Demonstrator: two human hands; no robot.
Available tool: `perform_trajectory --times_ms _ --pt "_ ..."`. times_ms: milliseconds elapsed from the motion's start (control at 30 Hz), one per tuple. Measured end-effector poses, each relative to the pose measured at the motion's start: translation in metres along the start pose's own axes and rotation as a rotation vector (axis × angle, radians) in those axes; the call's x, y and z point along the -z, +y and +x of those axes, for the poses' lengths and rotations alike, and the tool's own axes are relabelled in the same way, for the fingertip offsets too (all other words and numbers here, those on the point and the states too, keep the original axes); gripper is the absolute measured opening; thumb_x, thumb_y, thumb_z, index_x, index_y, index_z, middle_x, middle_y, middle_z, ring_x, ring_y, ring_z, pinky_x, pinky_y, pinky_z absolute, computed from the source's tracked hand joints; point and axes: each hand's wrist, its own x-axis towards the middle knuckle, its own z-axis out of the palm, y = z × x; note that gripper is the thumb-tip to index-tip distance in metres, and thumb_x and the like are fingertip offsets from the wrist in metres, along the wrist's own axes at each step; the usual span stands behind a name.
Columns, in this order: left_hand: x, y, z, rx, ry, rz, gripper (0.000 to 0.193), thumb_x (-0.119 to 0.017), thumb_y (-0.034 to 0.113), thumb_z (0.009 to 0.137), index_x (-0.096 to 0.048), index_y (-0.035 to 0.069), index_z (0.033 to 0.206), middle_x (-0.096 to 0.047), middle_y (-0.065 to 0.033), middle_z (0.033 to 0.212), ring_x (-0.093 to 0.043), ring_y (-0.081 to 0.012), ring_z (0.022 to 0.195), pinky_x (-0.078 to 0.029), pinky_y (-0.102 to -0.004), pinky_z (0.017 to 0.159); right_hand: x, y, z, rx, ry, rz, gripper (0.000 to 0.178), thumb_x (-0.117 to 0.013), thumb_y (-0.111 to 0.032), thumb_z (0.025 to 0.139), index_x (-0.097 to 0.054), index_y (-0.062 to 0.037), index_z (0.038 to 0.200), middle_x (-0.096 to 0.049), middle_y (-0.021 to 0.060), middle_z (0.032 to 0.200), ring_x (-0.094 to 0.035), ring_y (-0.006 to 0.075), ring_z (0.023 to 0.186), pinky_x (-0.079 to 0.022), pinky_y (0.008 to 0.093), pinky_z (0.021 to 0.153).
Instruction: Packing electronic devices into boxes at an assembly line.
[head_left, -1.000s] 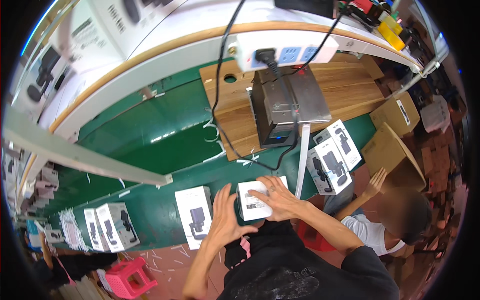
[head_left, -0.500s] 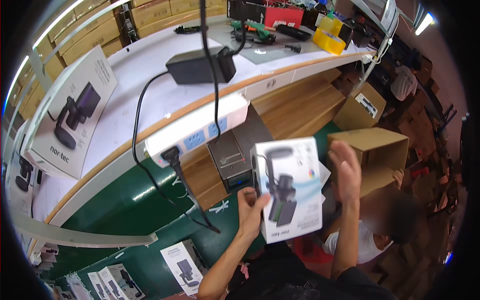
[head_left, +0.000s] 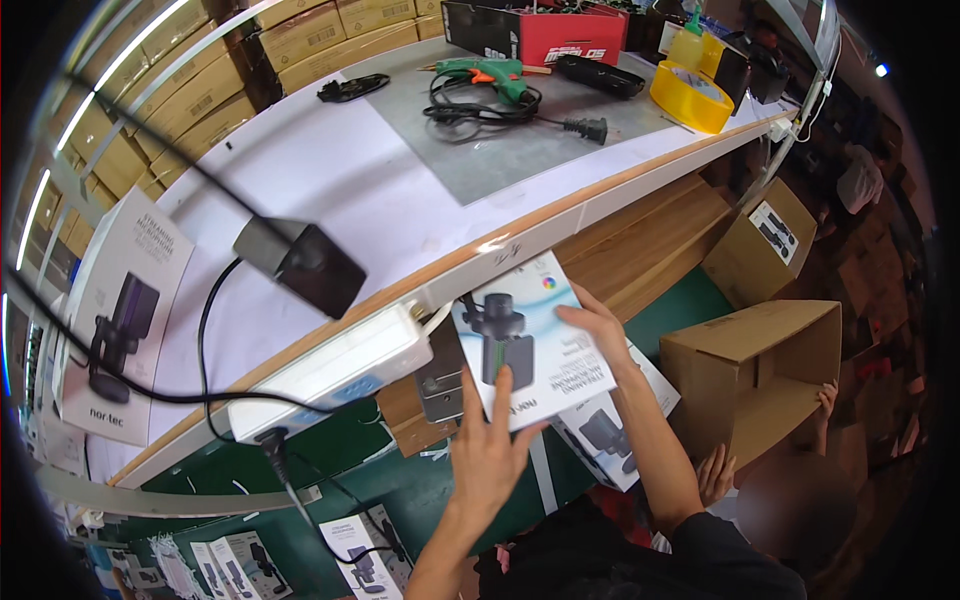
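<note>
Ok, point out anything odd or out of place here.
A black cord hangs loose from the power strip, which looks untidy and might snag. White scraps also litter the green bench. I see no spill or obvious damage.

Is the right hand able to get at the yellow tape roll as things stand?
Probably not while the right hand holds the white box; otherwise the way looks free, with the yellow tape roll near the front edge of the white shelf.
</note>
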Motion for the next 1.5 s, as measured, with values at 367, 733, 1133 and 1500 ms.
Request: perform_trajectory --times_ms 367,733,1133,1500 --pt "-0.016 -0.038 0.060 -0.135 0.097 -0.022 0.079 -0.086 0.034 0.072 -0.054 0.007 0.140 -0.049 -0.0353 0.137 -0.068 -0.0460 0.097 -0.059 -0.0453 0.072 0.009 -0.004 0.073 -0.062 -0.052 -0.097 0.058 -0.064 -0.031 0.091 -0.050 0.0060 0.133 -0.064 0.0115 0.102 -0.063 0.0151 0.086 -0.051 0.0270 0.071" --pt "0.079 0.088 -0.015 -0.653 -0.197 0.333 0.079 -0.086 0.031 0.065 -0.057 -0.004 0.130 -0.053 -0.0323 0.131 -0.053 -0.0468 0.123 -0.045 -0.0509 0.104 0.022 -0.031 -0.152 0.624 -0.500 -1.162 0.073 -0.087 -0.024 0.056 -0.060 -0.0071 0.121 -0.037 0.0240 0.147 -0.039 0.0444 0.133 -0.033 0.0548 0.109" --pt "0.037 0.006 -0.029 0.197 -0.279 -0.515 0.099 -0.091 0.034 0.066 -0.036 0.000 0.141 -0.052 -0.0199 0.122 -0.051 -0.0335 0.117 -0.041 -0.0478 0.103 0.038 -0.091 -0.174 1.120 0.043 -1.219 0.058 -0.079 -0.022 0.070 -0.058 -0.0006 0.119 -0.048 0.0239 0.140 -0.049 0.0407 0.128 -0.032 0.0511 0.111" --pt "-0.015 -0.010 -0.061 0.345 -0.120 -0.475 0.073 -0.067 0.032 0.094 -0.034 -0.004 0.148 -0.046 -0.0266 0.139 -0.045 -0.0378 0.132 -0.032 -0.0438 0.113 0.034 0.013 -0.060 -0.005 -0.051 0.050 0.060 -0.051 -0.008 0.090 -0.036 0.0057 0.147 -0.059 0.0230 0.129 -0.066 0.0271 0.109 -0.056 0.0355 0.093"
